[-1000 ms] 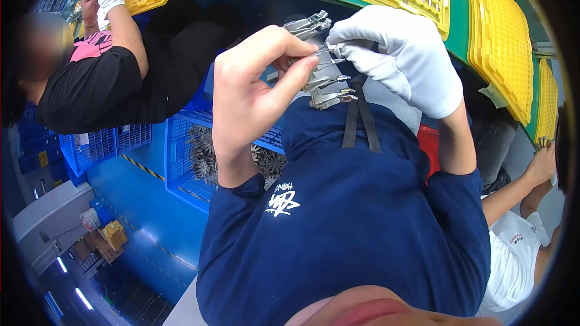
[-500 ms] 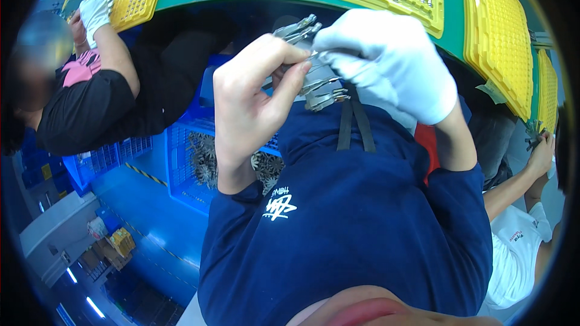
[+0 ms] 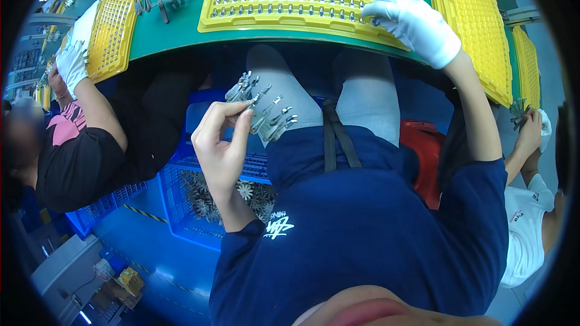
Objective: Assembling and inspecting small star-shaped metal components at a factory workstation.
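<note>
Above my lap, my bare left hand (image 3: pixel 220 139) pinches a flat metal star-shaped holder (image 3: pixel 261 122) between thumb and fingers. Its arms fan outward, and small shiny metal pieces sit on several of their tips. My right hand (image 3: pixel 414 27), in a white glove, is at the near right part of a yellow tray (image 3: pixel 296 23) on the table. Its thumb and fingers are pressed together over the end of the nearest row of small metal pieces (image 3: pixel 320 11). What lies between those fingertips is too small to make out.
More yellow trays stand left (image 3: pixel 121 24) and right (image 3: pixel 468 24) on the green table (image 3: pixel 163 33). Loose metal holders (image 3: pixel 166 0) lie at the far left. A blue crate (image 3: pixel 187 217) of star-shaped holders is below my left arm. Co-workers sit either side; a red stool (image 3: pixel 420 157) is beside my lap.
My right hand has left the holder and reached forward and right to the tray. My left hand has lowered slightly leftward, still gripping the holder. The view has shifted, showing more of the tray.
</note>
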`<control>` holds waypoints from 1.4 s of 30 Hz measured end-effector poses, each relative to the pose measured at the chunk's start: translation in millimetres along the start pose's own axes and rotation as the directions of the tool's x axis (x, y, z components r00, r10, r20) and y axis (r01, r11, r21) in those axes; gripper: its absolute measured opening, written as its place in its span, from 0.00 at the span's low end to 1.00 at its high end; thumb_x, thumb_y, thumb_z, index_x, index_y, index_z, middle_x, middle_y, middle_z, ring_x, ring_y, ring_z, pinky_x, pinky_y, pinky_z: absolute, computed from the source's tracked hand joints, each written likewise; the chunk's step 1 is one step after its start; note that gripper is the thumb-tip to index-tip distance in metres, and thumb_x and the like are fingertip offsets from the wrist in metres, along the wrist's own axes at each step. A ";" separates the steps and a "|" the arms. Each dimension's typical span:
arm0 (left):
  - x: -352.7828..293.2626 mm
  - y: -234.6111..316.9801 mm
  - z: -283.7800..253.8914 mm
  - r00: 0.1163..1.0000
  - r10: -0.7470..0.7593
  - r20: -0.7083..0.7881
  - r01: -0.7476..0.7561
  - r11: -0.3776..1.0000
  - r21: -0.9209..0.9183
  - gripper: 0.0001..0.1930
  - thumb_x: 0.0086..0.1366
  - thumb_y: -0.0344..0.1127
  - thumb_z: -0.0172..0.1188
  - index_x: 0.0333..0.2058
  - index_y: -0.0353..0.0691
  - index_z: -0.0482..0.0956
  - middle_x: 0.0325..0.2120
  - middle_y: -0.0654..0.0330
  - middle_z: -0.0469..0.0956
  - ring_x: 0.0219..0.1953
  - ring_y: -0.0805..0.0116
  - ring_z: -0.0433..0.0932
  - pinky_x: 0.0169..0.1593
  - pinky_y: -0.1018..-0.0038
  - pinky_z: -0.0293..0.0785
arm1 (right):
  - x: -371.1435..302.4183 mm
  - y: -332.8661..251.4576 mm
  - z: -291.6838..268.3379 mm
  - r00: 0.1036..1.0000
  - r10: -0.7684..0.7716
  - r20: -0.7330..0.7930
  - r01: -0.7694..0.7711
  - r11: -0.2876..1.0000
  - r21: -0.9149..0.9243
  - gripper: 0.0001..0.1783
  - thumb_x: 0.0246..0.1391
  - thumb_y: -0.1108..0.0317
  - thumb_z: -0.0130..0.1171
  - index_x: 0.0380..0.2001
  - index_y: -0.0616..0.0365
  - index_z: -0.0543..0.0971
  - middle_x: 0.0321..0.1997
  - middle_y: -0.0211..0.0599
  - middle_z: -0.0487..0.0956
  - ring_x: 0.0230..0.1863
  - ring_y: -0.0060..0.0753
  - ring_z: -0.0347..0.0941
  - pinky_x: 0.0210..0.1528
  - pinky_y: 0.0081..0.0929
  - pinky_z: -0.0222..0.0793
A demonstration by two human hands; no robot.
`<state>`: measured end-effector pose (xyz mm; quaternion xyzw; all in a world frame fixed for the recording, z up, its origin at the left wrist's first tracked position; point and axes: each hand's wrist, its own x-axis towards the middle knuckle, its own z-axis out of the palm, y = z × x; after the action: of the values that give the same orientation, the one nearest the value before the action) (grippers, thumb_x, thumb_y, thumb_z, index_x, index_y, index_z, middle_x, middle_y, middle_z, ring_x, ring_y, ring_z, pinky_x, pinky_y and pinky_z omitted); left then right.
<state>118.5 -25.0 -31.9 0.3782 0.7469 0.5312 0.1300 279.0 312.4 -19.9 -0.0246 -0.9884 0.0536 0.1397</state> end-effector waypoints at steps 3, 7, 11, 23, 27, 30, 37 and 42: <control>1.1 -8.7 -1.2 0.999 0.008 -0.047 -0.005 0.997 0.071 0.05 0.59 0.19 0.64 0.35 0.28 0.81 0.26 0.58 0.79 0.27 0.77 0.76 0.32 0.82 0.71 | 4.7 8.0 10.6 0.996 -0.059 0.069 0.063 0.996 -0.058 0.10 0.55 0.74 0.59 0.41 0.52 0.81 0.40 0.41 0.80 0.42 0.44 0.79 0.46 0.34 0.76; 3.7 -14.0 -2.1 0.998 -0.014 -0.066 0.019 0.998 0.066 0.05 0.59 0.19 0.64 0.35 0.28 0.81 0.26 0.58 0.79 0.27 0.76 0.77 0.32 0.81 0.72 | 13.0 12.6 11.7 0.980 -0.139 0.139 0.148 0.987 -0.056 0.11 0.55 0.74 0.60 0.42 0.51 0.82 0.39 0.39 0.80 0.44 0.43 0.79 0.48 0.32 0.76; 7.9 -17.3 -4.5 0.994 -0.059 -0.095 0.064 0.996 0.054 0.05 0.59 0.19 0.64 0.35 0.28 0.81 0.26 0.58 0.79 0.27 0.75 0.77 0.32 0.80 0.72 | 22.7 22.3 11.6 0.955 -0.261 0.141 0.276 0.956 -0.100 0.16 0.51 0.75 0.63 0.44 0.51 0.81 0.44 0.40 0.80 0.48 0.43 0.77 0.52 0.33 0.74; 2.4 -30.4 -6.9 0.994 -0.040 -0.100 0.043 0.999 0.033 0.05 0.62 0.27 0.63 0.36 0.31 0.80 0.28 0.55 0.78 0.27 0.67 0.79 0.32 0.73 0.73 | 30.6 24.9 17.1 0.878 -0.454 0.155 0.477 0.858 -0.188 0.16 0.43 0.72 0.60 0.40 0.48 0.78 0.39 0.31 0.76 0.40 0.36 0.72 0.46 0.35 0.67; -0.6 -28.8 -8.2 0.992 -0.053 -0.114 0.054 0.999 0.002 0.06 0.63 0.27 0.63 0.38 0.31 0.79 0.29 0.55 0.77 0.26 0.69 0.77 0.31 0.74 0.71 | 33.5 31.5 14.7 0.842 -0.500 0.201 0.533 0.827 -0.177 0.17 0.42 0.73 0.61 0.39 0.49 0.77 0.38 0.31 0.76 0.40 0.36 0.72 0.46 0.35 0.67; 4.7 -27.5 -8.8 0.993 -0.050 -0.106 0.053 0.998 0.022 0.06 0.63 0.27 0.62 0.38 0.31 0.79 0.29 0.55 0.77 0.26 0.69 0.76 0.30 0.74 0.70 | 32.5 38.0 14.1 0.860 -0.490 0.143 0.508 0.849 -0.146 0.17 0.41 0.73 0.60 0.38 0.49 0.76 0.37 0.31 0.75 0.39 0.37 0.72 0.45 0.35 0.67; 8.7 -28.1 -9.7 0.985 -0.114 -0.127 0.123 0.990 0.067 0.06 0.61 0.26 0.63 0.36 0.31 0.81 0.27 0.56 0.77 0.26 0.68 0.76 0.31 0.73 0.70 | 32.7 36.2 8.5 0.848 -0.458 0.267 0.517 0.825 -0.229 0.13 0.49 0.69 0.56 0.40 0.46 0.76 0.36 0.26 0.75 0.37 0.31 0.73 0.44 0.32 0.66; 8.7 -27.3 -10.2 0.986 -0.109 -0.126 0.121 0.988 0.093 0.06 0.60 0.25 0.64 0.36 0.31 0.81 0.28 0.57 0.79 0.27 0.71 0.77 0.33 0.76 0.72 | 28.5 28.7 4.0 0.889 -0.415 0.194 0.440 0.891 -0.112 0.13 0.49 0.70 0.56 0.40 0.46 0.78 0.35 0.27 0.76 0.38 0.33 0.74 0.43 0.33 0.67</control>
<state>94.8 -30.1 -50.3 0.3077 0.7997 0.5065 0.0960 251.5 342.3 -19.2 0.1880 -0.9787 -0.0527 0.0637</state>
